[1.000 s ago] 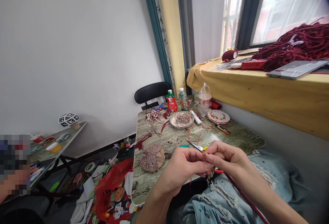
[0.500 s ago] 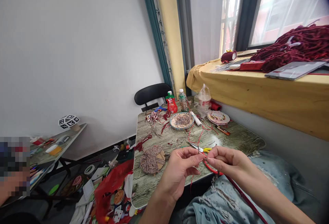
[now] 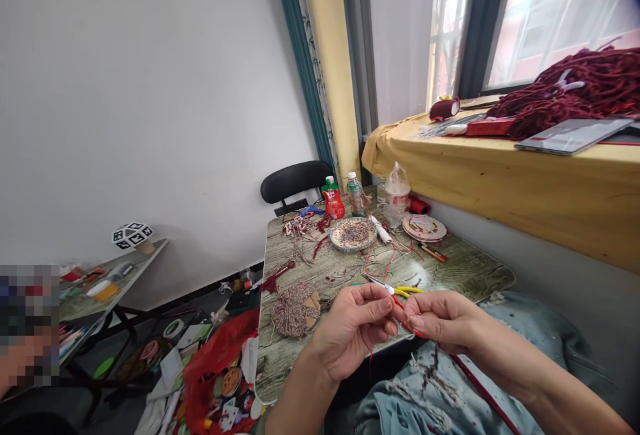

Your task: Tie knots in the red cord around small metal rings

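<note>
My left hand (image 3: 361, 322) is pinched at the table's front edge, its fingertips around a thin red cord. Close to its right, my right hand (image 3: 443, 318) pinches too, with red cord (image 3: 404, 312) running between the two. A dark red cord (image 3: 483, 388) hangs below my right hand over the jeans. Just beyond the fingers lie scissors (image 3: 381, 283) and a yellow-handled tool (image 3: 411, 290). Left of my left hand rests a card wound with mottled yarn (image 3: 295, 310). Exactly what the fingertips grip is partly hidden.
A woven tray (image 3: 353, 234) of small scraps, a red pouch (image 3: 333, 200), a bottle (image 3: 355, 196) and round discs (image 3: 425, 228) stand farther back. Dark red yarn (image 3: 590, 88) lies on the yellow-covered ledge. A red bag (image 3: 215, 368) is on the floor. Part of a person shows far left.
My right hand has moved slightly right and lower, and my left fingers have curled in more. The red cord between them now slants down to the right.
</note>
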Demonstrator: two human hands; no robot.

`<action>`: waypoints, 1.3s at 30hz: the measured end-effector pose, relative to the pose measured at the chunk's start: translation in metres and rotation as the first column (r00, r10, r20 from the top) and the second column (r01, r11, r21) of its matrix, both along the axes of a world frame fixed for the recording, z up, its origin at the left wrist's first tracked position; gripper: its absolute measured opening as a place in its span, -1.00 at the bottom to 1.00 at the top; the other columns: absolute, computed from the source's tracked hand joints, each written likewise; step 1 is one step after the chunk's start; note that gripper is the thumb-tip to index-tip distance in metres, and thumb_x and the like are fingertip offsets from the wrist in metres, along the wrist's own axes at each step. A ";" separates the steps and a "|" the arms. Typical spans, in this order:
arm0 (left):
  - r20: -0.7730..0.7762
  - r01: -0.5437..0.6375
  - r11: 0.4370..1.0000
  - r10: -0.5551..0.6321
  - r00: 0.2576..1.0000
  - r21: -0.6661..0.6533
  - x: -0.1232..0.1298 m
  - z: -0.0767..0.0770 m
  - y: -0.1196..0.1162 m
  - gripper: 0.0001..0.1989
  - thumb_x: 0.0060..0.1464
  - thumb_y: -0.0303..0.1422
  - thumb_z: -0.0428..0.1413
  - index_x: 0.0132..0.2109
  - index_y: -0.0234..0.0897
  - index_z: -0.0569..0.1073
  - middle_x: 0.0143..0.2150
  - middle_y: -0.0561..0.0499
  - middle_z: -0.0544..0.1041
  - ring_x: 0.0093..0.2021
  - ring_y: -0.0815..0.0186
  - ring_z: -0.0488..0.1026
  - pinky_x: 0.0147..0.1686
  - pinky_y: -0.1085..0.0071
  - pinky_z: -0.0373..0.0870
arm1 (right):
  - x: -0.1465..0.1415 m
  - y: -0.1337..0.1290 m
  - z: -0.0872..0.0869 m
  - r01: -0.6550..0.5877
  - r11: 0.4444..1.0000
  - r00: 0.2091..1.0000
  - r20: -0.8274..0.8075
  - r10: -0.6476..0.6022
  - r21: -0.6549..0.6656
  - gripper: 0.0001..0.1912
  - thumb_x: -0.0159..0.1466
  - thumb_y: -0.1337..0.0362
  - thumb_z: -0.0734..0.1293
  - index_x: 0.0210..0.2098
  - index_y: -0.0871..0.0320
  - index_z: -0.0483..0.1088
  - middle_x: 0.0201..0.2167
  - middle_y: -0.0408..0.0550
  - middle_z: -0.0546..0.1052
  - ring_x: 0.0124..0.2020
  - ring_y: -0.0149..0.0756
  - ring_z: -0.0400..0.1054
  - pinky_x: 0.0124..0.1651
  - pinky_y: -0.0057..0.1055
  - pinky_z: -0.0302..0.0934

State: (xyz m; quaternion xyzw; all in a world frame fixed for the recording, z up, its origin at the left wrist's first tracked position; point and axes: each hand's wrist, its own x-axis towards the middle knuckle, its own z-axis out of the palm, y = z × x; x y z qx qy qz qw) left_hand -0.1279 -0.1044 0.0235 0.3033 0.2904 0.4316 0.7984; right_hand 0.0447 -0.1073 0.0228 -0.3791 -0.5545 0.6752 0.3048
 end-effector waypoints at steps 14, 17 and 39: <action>-0.735 0.329 0.881 0.031 0.678 0.340 -0.012 0.034 0.007 -0.82 -0.21 -0.37 0.26 -0.37 -0.35 0.52 -0.54 0.10 0.44 -0.51 0.45 0.31 -0.48 0.53 0.17 | -0.003 0.008 0.006 -0.136 0.942 0.939 0.344 0.024 0.306 -0.77 0.24 0.17 0.20 -0.47 0.17 0.28 -0.58 -0.23 0.19 -0.52 -0.40 -0.02 -0.48 -0.46 -0.13; -0.828 0.420 0.831 0.081 0.555 0.364 -0.012 0.039 0.009 -0.88 -0.15 -0.35 0.21 -0.44 -0.33 0.56 -0.56 0.10 0.43 -0.52 0.44 0.26 -0.52 0.51 0.11 | -0.003 0.007 0.010 -0.178 0.896 0.871 0.490 -0.049 0.406 -0.79 0.24 0.22 0.19 -0.46 0.16 0.33 -0.60 -0.22 0.24 -0.53 -0.40 0.02 -0.49 -0.46 -0.10; -0.578 -0.133 0.899 0.375 0.725 0.417 0.014 -0.009 -0.005 -0.88 -0.12 -0.44 0.12 -0.52 -0.40 0.50 -0.60 0.04 0.43 -0.54 0.42 0.30 -0.49 0.49 0.21 | -0.011 -0.011 -0.005 -0.027 0.374 0.745 0.268 -0.610 0.927 -0.89 0.31 0.32 0.11 -0.29 0.09 0.24 -0.53 -0.19 0.45 -0.56 -0.36 0.32 -0.50 -0.48 0.14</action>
